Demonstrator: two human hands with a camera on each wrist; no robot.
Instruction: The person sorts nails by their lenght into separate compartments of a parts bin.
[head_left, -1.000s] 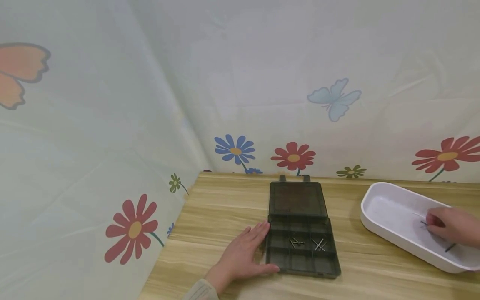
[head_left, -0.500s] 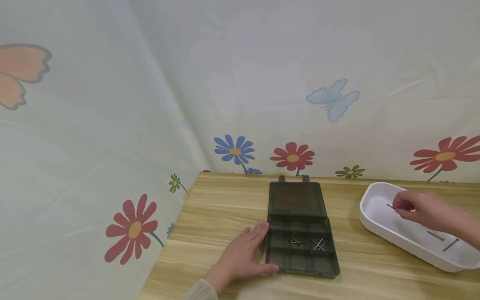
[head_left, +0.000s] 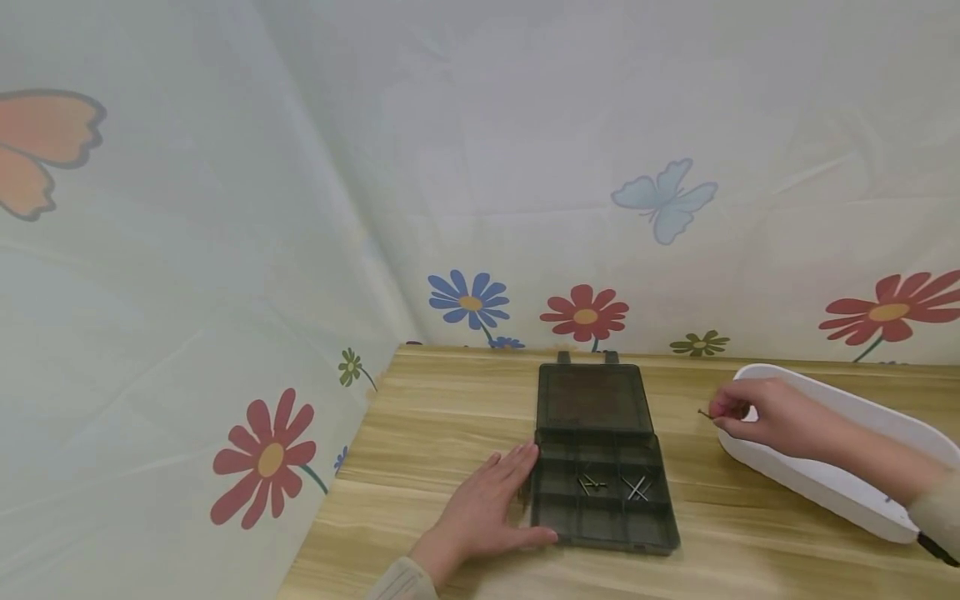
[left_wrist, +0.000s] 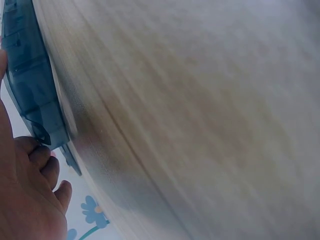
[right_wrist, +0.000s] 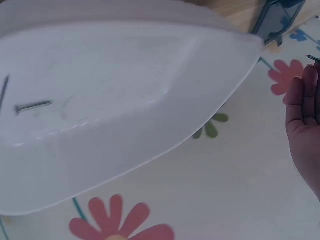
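Note:
My right hand (head_left: 783, 417) pinches a small dark screw (head_left: 704, 413) between thumb and fingertips, over the left end of a white tray (head_left: 817, 492). The screw's head end sticks out to the left. On the table lies a dark translucent compartment box (head_left: 602, 527), its lid (head_left: 596, 397) folded back. Brass-coloured screws (head_left: 592, 484) lie in its middle compartment, and silvery pieces (head_left: 637, 488) cross each other in the one to the right. My left hand (head_left: 483, 508) rests at the box, fingers along its left side and thumb at the front edge.
In the right wrist view another screw (right_wrist: 33, 107) lies on the tray floor, beside a second dark piece (right_wrist: 4, 90) at the frame's edge. A flower-printed sheet (head_left: 480, 208) hangs behind and left of the wooden table (head_left: 442, 400).
With the screw pinched in it, my right hand has gone from inside the tray leftward to past its left rim. The left hand and the box have stayed in place.

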